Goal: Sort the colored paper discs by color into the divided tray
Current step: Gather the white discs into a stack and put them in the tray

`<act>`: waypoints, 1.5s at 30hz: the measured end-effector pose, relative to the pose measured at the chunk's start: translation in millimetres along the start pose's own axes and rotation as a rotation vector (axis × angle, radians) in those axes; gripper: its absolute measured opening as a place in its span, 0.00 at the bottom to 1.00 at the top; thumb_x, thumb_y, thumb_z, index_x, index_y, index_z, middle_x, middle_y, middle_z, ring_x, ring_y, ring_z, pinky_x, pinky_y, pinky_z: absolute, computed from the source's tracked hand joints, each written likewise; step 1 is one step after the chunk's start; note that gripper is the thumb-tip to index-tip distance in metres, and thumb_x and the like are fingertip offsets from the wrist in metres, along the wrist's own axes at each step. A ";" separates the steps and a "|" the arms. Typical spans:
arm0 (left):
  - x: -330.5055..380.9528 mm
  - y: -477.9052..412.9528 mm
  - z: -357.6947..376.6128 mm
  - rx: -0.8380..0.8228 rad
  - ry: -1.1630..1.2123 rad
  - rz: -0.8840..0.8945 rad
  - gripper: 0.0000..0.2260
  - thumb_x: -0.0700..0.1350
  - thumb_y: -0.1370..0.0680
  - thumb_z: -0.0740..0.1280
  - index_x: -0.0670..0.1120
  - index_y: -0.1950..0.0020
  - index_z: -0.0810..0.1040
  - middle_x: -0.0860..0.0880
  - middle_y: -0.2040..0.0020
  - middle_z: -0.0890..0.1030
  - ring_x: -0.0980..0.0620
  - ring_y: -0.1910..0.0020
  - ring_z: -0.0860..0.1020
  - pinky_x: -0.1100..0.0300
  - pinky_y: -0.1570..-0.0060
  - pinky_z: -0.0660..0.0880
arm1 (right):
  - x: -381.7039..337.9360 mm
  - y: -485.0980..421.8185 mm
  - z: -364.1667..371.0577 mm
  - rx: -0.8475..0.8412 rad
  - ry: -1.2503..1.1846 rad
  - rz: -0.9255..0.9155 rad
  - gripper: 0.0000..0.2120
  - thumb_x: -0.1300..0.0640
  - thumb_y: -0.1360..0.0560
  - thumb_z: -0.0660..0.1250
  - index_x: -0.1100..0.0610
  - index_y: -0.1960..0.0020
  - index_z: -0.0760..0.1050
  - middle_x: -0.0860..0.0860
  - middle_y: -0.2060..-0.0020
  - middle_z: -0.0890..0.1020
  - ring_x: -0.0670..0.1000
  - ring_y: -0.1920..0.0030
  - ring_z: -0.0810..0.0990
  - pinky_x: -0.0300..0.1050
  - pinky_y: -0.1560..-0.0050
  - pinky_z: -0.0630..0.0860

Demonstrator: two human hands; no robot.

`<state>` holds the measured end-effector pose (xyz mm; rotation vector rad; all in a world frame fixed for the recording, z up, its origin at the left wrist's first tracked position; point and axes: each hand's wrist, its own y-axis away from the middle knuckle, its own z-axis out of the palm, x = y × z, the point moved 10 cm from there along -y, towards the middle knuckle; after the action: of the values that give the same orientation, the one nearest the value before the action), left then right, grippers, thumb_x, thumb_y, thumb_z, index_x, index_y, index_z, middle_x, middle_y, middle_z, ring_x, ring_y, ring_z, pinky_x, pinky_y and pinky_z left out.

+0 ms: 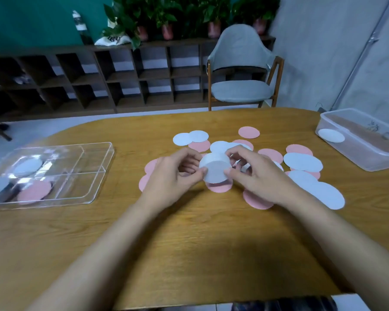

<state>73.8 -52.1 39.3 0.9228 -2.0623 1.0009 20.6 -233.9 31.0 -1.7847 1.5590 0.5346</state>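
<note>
A person's left hand (175, 173) and right hand (254, 173) pinch opposite edges of a white paper disc (216, 170), or perhaps a thin stack of them, held just above an oval wooden table (189, 243) during a colour-sorting task. Both hands are closed on the disc, thumbs at its near edge and fingers curled behind, so that the sheet bows upward at the back. The disc hangs over the middle of a loose scatter of pink discs (248, 132) and more white discs (302, 162), many overlapping, some hidden under the hands. The divided tray (85, 176), clear hard plastic with low walls and rounded corners, sits well apart to the left; white discs already lie in its far and left compartments and a pink one (34, 191) in a near compartment. It cannot be told whether one sheet or several are held, so the sensible course appears to be to fan the edges with the thumbs and confirm that no pink sheet clings beneath before carrying it over. The paper looks thin, matt and floppy, likely to slide or crease under a hard squeeze, so a light pinch and a flat release into the white compartment would suit it. A frosted plastic tub (357, 151) at the right edge holds one further white disc (331, 135).
</note>
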 end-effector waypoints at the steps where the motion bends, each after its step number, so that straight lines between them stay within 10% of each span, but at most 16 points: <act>1: 2.5 4.0 -14.3 0.008 -0.011 0.004 0.08 0.41 0.25 0.78 0.47 0.48 0.83 0.52 0.57 0.86 0.56 0.59 0.84 0.65 0.54 0.80 | -12.3 -3.4 5.0 -0.008 0.004 -0.027 0.11 0.51 0.20 0.70 0.42 0.40 0.74 0.39 0.53 0.78 0.44 0.54 0.78 0.32 0.59 0.70; 16: -64.4 62.3 -241.4 0.203 -0.112 -0.193 0.07 0.45 0.25 0.78 0.52 0.48 0.84 0.49 0.57 0.86 0.43 0.55 0.85 0.48 0.45 0.83 | -175.2 -108.8 146.9 -0.113 -0.094 -0.139 0.09 0.49 0.24 0.73 0.45 0.44 0.81 0.42 0.57 0.84 0.47 0.62 0.78 0.44 0.56 0.76; 23: -107.9 70.8 -322.9 0.272 -0.206 -0.290 0.08 0.46 0.24 0.77 0.50 0.45 0.85 0.49 0.56 0.87 0.49 0.54 0.85 0.57 0.49 0.83 | -222.0 -175.5 224.5 -0.180 -0.086 -0.170 0.10 0.50 0.23 0.73 0.49 0.44 0.80 0.44 0.58 0.84 0.38 0.70 0.76 0.33 0.66 0.72; 31: -181.0 47.2 -375.4 0.266 -0.241 -0.417 0.05 0.49 0.23 0.76 0.53 0.49 0.83 0.49 0.58 0.86 0.49 0.59 0.84 0.46 0.52 0.83 | -230.6 -249.5 292.9 -0.228 -0.030 -0.125 0.10 0.49 0.23 0.72 0.48 0.43 0.79 0.43 0.60 0.84 0.44 0.58 0.81 0.40 0.60 0.72; 45: -228.8 23.9 -366.9 0.178 -0.517 -0.492 0.05 0.45 0.24 0.74 0.46 0.50 0.85 0.48 0.57 0.85 0.59 0.65 0.77 0.74 0.68 0.69 | -204.5 -276.6 340.0 -0.316 0.196 -0.093 0.15 0.48 0.22 0.70 0.52 0.38 0.82 0.45 0.56 0.83 0.49 0.50 0.79 0.49 0.49 0.79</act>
<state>268.1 334.8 30.2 1.8308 -1.9909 0.7313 296.5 162.8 10.6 -2.1941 1.5791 0.6030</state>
